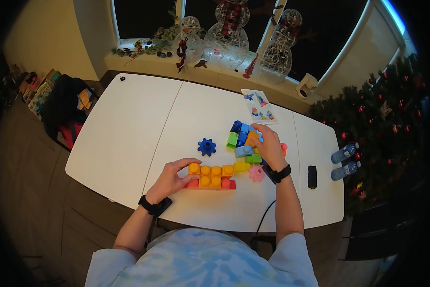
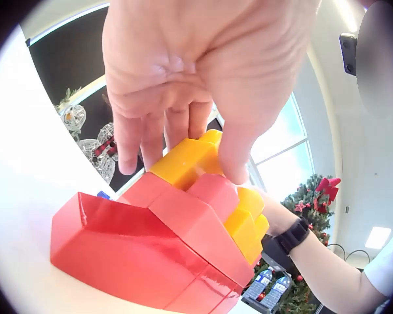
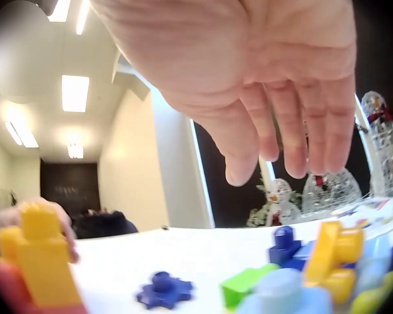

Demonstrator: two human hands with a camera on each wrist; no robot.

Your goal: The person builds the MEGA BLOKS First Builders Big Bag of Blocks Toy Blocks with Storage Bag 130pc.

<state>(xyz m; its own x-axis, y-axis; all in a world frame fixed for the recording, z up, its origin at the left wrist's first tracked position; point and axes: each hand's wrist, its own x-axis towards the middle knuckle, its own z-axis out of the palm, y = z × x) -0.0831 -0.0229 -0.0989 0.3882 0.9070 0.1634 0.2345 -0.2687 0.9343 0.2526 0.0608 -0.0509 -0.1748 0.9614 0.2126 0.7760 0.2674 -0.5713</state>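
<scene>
My left hand [image 1: 169, 181] holds the left end of a built row of toy building blocks, thumb on the near side and fingers on the far side. Yellow-orange blocks [image 1: 210, 176] sit on a red base [image 1: 224, 185]; the left wrist view shows the red blocks [image 2: 144, 255] up close. Over the loose pile hovers my right hand [image 1: 270, 147], its fingers reaching down with nothing between them. Below it lie an orange block [image 3: 327, 258], a light blue block [image 3: 281, 294] and a green block [image 3: 247, 284].
A dark blue gear-shaped piece [image 1: 206, 147] lies left of the pile, a pink one [image 1: 256, 173] at its near side. Behind is a picture sheet [image 1: 259, 106]. A black case [image 1: 312, 177] rests at the right, with water bottles [image 1: 345, 153] beyond the table's edge.
</scene>
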